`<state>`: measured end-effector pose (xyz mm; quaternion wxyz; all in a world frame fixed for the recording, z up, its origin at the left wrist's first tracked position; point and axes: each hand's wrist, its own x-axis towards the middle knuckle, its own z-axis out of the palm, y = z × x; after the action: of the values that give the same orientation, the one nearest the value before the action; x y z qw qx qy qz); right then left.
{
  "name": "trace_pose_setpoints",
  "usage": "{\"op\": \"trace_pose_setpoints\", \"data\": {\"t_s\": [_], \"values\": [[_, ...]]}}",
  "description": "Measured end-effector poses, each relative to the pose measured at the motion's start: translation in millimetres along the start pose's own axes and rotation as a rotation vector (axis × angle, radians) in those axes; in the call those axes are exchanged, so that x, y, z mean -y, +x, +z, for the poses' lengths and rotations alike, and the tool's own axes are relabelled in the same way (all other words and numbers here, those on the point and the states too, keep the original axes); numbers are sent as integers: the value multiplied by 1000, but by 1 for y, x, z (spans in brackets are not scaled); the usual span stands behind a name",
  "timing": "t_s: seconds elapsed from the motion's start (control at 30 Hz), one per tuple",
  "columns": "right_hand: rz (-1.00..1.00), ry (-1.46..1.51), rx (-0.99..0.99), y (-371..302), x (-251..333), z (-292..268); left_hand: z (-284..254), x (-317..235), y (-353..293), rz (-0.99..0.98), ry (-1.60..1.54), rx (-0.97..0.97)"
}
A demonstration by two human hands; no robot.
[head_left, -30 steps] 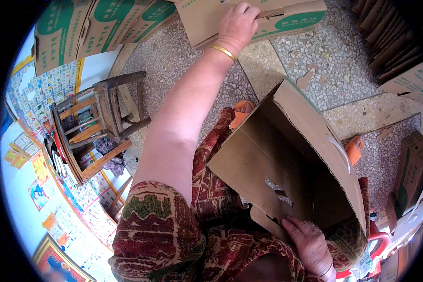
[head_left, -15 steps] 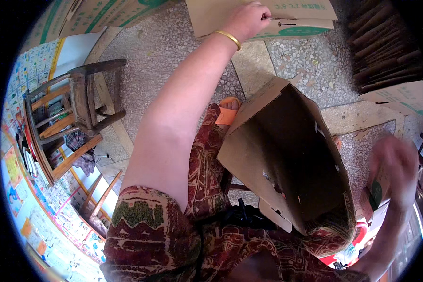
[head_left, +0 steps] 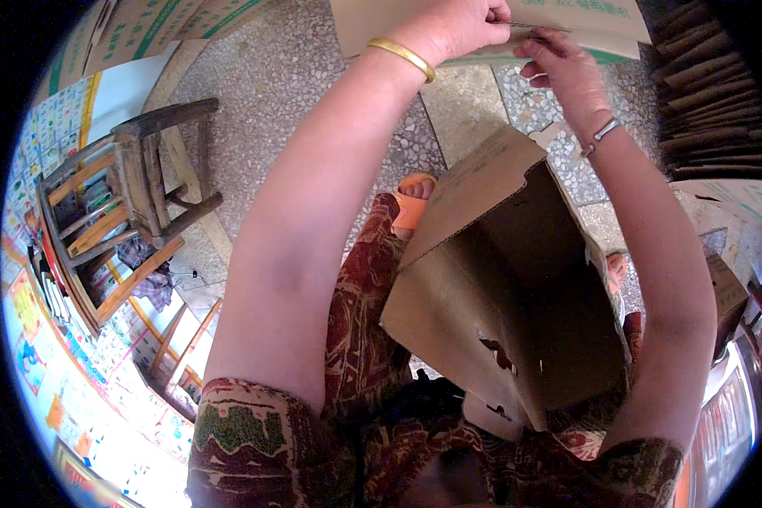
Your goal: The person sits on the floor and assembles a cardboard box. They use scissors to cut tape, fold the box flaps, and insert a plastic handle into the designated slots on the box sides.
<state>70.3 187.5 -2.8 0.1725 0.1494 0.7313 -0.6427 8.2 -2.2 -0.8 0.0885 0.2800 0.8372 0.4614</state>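
Note:
At the top, my left hand (head_left: 480, 24), with a gold bangle at the wrist, is closed on the edge of a printed cardboard carton (head_left: 593, 15). Beside it, my right hand (head_left: 565, 72) has curled fingers at the same edge, seemingly pinching it, though the contact is partly hidden. Between my forearms an open, empty-looking brown cardboard box (head_left: 449, 313) stands tilted at my lap, its mouth facing up. Cut-outs and a loose flap show along its near side.
A stack of flattened cardboard (head_left: 715, 93) stands at far right. To the left are a wooden chair (head_left: 140, 182) and a printed wall covering (head_left: 38, 313). More cartons (head_left: 169, 34) lie at the upper left, and a small box (head_left: 726, 296) is beyond my right forearm.
My right hand has swung from the lower right up to the carton edge beside my left hand. The left hand has kept its grip, shifting slightly right. The open box has tilted slightly.

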Motion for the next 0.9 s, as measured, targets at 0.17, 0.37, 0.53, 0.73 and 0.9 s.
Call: {"op": "trace_pose_setpoints", "data": {"t_s": [0.17, 0.37, 0.53, 0.73, 0.9], "values": [[2, 52, 51, -1, -6, 13, -2, -1, -6, 28, -13, 23], [-95, 119, 62, -8, -12, 12, -12, -2, -8, 19, -95, 116], [-90, 16, 36, -2, -13, 12, -14, 4, -6, 101, 20, 112], [-26, -6, -19, 4, -13, 15, -21, 0, -4, -6, 7, 145], [49, -5, -8, 4, -5, 16, -27, -6, -8, -85, -34, 168]]}}
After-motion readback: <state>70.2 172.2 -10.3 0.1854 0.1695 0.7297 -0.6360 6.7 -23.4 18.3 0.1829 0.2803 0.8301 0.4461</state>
